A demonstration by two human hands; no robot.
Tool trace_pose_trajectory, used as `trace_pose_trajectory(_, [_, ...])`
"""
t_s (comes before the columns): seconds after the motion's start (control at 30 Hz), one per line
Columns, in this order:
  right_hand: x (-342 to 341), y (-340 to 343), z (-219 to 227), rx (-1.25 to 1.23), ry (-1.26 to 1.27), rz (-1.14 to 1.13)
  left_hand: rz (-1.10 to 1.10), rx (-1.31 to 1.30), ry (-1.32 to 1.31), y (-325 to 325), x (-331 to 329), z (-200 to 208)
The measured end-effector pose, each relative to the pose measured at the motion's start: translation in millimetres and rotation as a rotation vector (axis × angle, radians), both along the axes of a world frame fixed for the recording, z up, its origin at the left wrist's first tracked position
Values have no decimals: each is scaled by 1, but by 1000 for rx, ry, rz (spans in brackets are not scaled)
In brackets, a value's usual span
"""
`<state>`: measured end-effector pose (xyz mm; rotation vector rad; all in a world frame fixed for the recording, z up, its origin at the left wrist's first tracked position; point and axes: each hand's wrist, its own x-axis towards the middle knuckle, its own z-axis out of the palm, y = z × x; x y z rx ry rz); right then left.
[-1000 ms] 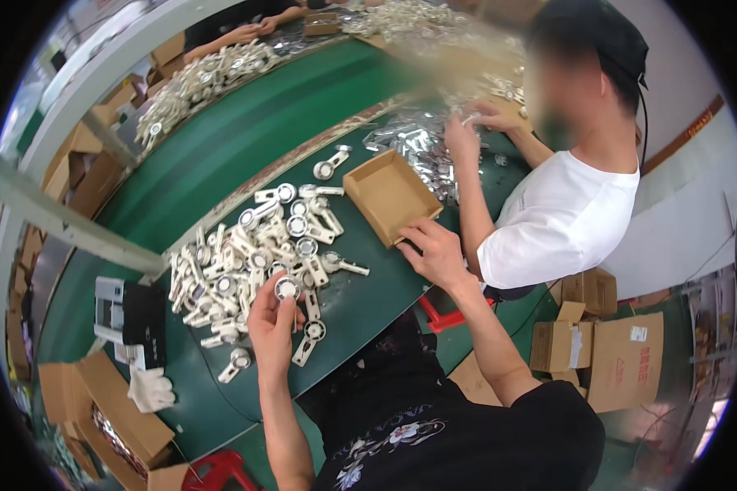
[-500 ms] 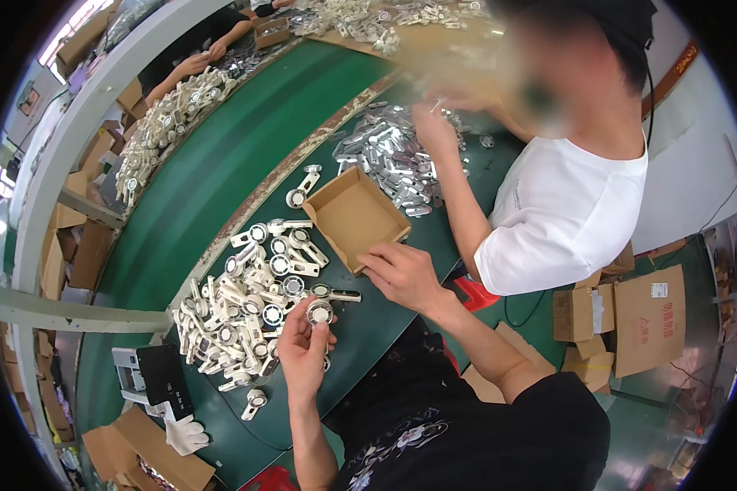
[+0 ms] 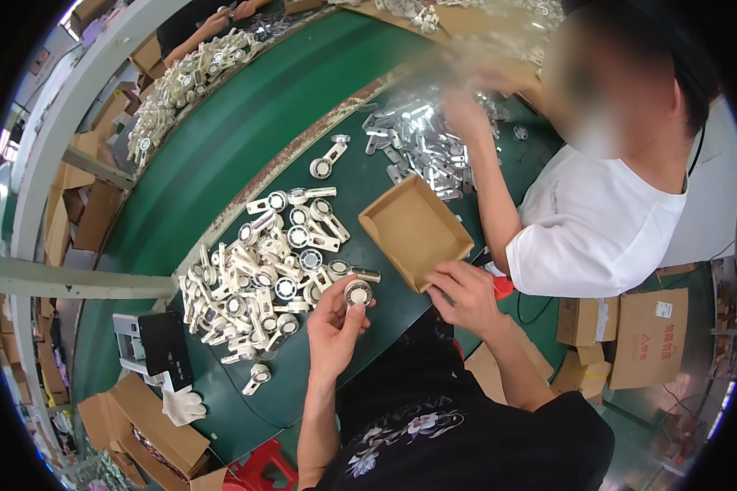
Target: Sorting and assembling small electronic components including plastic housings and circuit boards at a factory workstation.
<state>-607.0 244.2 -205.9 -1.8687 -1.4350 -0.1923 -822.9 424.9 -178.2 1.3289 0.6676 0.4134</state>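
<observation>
The left hand (image 3: 333, 327) pinched a white round-headed gadget (image 3: 357, 292) in its fingers above the green table (image 3: 221, 164), the pile of gadgets (image 3: 258, 274) lying at nine o'clock. The right hand (image 3: 465, 295), fingers curled, gripped the cardboard tray (image 3: 415, 231) by its near edge.

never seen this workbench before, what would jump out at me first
The heap of cream-white handheld parts with round heads on the green table, left of centre. The left hand lifts one such part in its fingers beside the heap, while the right hand grips the near corner of an open brown cardboard tray. Beyond, a person in a white shirt handles shiny silvery pieces.
</observation>
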Motion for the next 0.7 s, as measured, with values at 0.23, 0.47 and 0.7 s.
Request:
trace_pose_trajectory(0.23, [6, 27, 16, 5, -52, 8, 26, 19, 2, -1, -9, -1])
trace_pose_trajectory(0.47, [0, -9, 6, -94, -46, 36, 49, -22, -44, 2, -17, -11])
trace_pose_trajectory(0.7, [4, 13, 15, -99, -13, 21, 17, -56, -30, -3, -17, -7])
